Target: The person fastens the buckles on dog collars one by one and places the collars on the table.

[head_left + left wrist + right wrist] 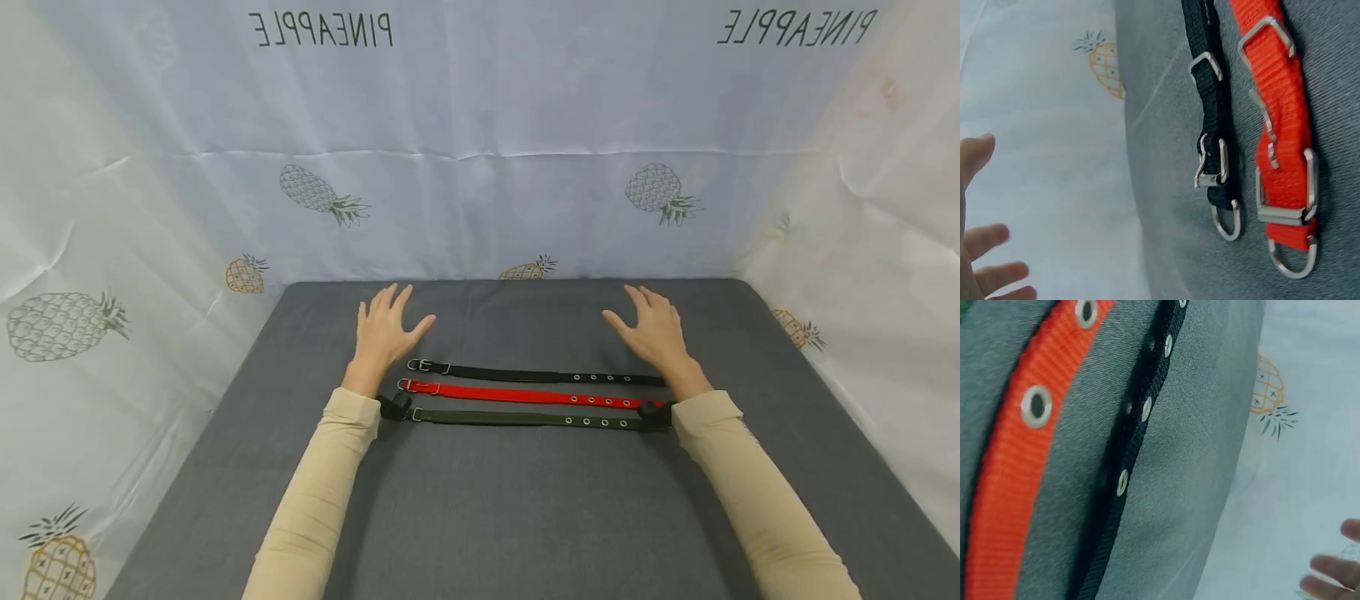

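Three webbing collars lie stretched side by side across the table: a black collar (510,374) farthest away, a red collar (510,394) in the middle and a dark green collar (487,417) nearest. Their metal buckles and D-rings are at the left, their eyelets toward the right. My left hand (381,335), fingers spread and holding nothing, is beyond the buckle ends. Over at the eyelet ends, my right hand (655,332) is likewise spread with nothing in it. In the left wrist view the red collar's buckle (1288,187) and the black collar's buckle (1212,162) show closely.
A grey cloth-covered table (510,508) stretches beneath both arms. White curtains (480,108) printed with pineapples rise behind it and along both sides. Dark straps with small black devices (395,407) sit at the wrists, overlapping the collar ends in the head view.
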The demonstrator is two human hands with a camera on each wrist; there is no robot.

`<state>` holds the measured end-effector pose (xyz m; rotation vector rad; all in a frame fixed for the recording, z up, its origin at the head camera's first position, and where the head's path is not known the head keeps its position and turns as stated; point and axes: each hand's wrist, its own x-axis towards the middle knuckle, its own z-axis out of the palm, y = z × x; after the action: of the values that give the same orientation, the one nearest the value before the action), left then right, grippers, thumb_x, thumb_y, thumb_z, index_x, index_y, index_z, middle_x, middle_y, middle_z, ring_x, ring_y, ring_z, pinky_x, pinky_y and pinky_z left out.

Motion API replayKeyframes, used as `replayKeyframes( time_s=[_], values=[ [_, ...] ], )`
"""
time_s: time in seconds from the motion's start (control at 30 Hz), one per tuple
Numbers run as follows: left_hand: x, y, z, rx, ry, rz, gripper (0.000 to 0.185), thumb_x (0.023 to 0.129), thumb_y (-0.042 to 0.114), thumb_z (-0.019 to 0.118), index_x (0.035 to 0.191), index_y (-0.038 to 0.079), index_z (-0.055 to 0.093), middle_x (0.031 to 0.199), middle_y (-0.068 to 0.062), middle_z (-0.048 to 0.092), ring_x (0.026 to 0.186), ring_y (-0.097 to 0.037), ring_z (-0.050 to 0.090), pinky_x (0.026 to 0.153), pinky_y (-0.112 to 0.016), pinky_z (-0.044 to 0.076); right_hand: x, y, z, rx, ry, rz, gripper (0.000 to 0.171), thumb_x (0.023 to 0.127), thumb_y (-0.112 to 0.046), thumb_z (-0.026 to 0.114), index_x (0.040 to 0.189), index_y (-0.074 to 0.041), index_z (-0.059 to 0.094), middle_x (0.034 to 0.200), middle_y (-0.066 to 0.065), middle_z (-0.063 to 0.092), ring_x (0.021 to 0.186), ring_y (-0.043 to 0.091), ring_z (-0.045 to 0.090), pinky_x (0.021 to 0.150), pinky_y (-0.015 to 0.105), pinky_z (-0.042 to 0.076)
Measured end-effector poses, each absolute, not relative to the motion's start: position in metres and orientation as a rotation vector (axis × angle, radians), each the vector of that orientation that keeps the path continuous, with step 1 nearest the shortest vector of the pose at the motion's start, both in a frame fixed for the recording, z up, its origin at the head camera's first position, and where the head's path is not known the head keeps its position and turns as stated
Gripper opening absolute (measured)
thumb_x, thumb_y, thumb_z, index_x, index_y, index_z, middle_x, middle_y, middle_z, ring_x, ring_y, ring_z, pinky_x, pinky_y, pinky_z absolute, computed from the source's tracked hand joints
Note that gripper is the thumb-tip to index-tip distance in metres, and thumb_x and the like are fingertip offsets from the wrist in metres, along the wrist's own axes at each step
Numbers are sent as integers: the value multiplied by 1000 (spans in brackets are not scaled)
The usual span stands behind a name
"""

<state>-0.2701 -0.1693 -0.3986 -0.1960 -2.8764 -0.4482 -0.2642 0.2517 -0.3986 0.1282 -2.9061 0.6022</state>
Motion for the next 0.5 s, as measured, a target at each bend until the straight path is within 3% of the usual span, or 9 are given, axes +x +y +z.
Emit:
replayKeyframes(
  time_s=[0.2, 0.5],
  values=[
    [-259, -174, -402, -302, -2818, -628, 61, 95, 44, 57, 143, 7, 46, 144, -21, 48, 135, -40, 42, 113, -58, 33, -252, 259, -400, 221, -2911, 683, 65, 97, -38, 55, 145, 2, 37, 147, 33, 37, 134, 52, 32, 108, 68, 28],
    [-250, -186, -411, -470, -2899, -841, 49, 95, 29, 61, 136, 4, 53, 140, -22, 52, 133, -41, 45, 110, -57, 37, -232, 273, -413, 347, -2932, 714, 55, 93, -24, 63, 136, 7, 48, 135, 35, 49, 122, 51, 46, 101, 66, 37]
  ],
)
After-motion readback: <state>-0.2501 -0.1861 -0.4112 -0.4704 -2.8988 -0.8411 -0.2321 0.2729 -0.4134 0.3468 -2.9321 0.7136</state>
